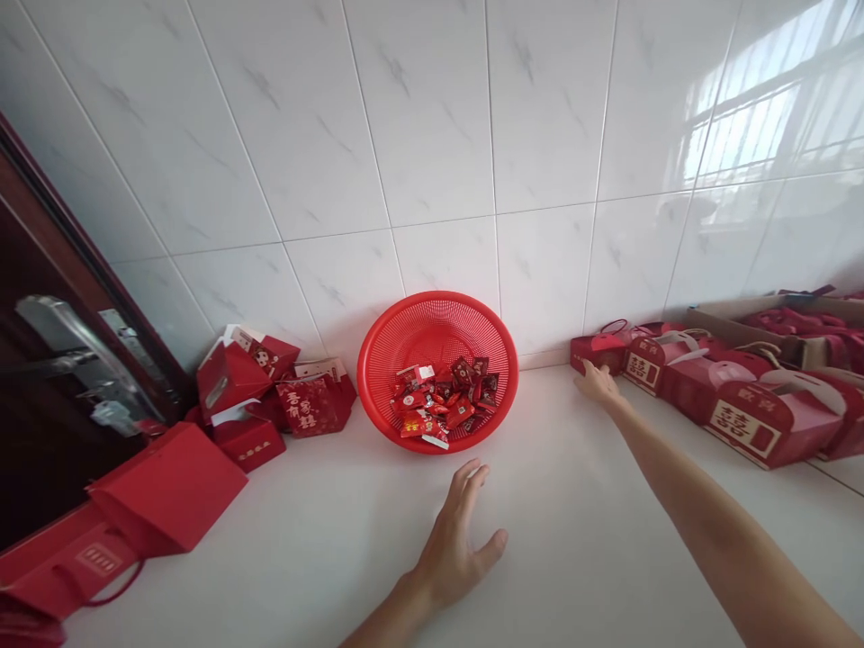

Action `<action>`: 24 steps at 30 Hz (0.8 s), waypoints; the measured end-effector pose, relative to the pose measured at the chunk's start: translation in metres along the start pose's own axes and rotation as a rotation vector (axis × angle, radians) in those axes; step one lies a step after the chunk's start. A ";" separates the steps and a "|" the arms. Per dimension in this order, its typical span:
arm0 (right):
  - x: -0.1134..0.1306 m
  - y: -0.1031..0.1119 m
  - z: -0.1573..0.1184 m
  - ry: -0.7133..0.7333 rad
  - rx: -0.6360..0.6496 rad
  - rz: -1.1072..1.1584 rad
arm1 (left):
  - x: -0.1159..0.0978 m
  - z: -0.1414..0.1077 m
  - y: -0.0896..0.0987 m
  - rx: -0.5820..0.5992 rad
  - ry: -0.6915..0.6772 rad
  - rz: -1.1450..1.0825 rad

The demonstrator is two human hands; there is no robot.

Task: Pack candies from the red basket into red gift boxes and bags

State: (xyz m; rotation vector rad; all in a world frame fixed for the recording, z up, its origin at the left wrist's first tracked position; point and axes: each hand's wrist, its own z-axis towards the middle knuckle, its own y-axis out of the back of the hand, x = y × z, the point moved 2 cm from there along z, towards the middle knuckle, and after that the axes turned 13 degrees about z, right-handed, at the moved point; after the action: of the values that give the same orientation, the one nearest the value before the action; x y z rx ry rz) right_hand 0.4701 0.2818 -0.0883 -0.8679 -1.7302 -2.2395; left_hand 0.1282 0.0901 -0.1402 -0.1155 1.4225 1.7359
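My left hand (pixel 455 549) hovers above the white surface, in front of the red basket (pixel 373 382). Its fingers and thumb are spread, with nothing between them. The round plastic basket leans back against the wall and holds a heap of small wrapped sweets (pixel 449 400), mostly red and dark brown. Over on the right, my right hand (pixel 600 385) reaches to a small red gift box (pixel 586 346) with a cord handle. The fingers are stretched out and apart at the box's front, seemingly touching it; part of the fingertips is hard to make out.
Several red and pink handled gift boxes (pixel 749 423) line the right side, before an open cardboard tray (pixel 722 322) of dark red items. More red boxes (pixel 168 486) are piled left, beside a dark door with a metal handle (pixel 74 337). Behind stands a tiled wall (pixel 438 117).
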 end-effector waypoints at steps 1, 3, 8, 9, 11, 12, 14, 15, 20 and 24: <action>0.001 0.001 0.002 -0.029 0.015 0.006 | 0.000 0.000 0.000 0.008 0.003 0.000; 0.004 0.003 0.005 -0.076 0.050 0.029 | 0.001 0.000 0.000 0.016 0.006 -0.001; 0.009 0.007 -0.003 -0.088 0.062 0.067 | 0.000 0.001 0.001 0.014 0.003 0.003; 0.011 0.005 -0.008 -0.070 0.056 0.076 | 0.000 0.001 0.001 0.015 0.003 0.003; 0.017 0.000 -0.026 -0.005 0.048 0.106 | -0.003 0.001 0.002 0.019 0.009 0.002; 0.021 -0.003 -0.038 0.044 0.048 0.127 | -0.004 0.001 0.002 0.021 0.015 0.002; 0.027 -0.010 -0.068 0.139 0.069 0.177 | -0.005 0.002 0.003 0.016 0.023 0.003; 0.030 -0.014 -0.088 0.185 0.090 0.202 | -0.006 0.003 0.004 0.004 0.022 0.004; 0.044 -0.027 -0.214 0.528 0.302 0.514 | -0.012 0.010 0.025 -0.081 -0.009 -0.001; 0.057 -0.032 -0.318 1.011 0.749 0.511 | -0.022 0.013 0.077 -0.113 -0.048 0.087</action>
State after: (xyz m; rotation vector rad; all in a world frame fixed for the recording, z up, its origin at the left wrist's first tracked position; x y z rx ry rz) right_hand 0.3017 0.0076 -0.1320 0.0433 -1.3847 -1.1491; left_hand 0.0963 0.0908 -0.0653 -0.0730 1.3113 1.8787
